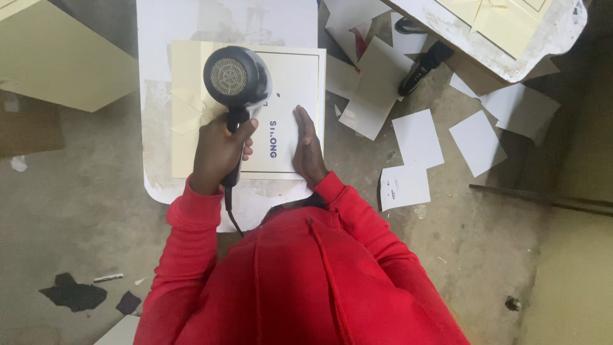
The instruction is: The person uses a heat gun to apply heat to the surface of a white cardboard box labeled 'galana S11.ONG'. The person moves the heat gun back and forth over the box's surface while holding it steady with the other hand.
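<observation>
One hair dryer (235, 80) gripped by left hand (217, 153), right hand (308, 147) flat on one card (297, 76).

One head-worn camera looks straight down, close above the small white table (153, 182).

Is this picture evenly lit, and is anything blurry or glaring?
Head view: soft, flat light, dimmer toward the right edge and corners; no hard shadows or glare on the cream card. The hair dryer in the left hand and the right hand look reasonably sharp; the floor papers look slightly softer.
</observation>
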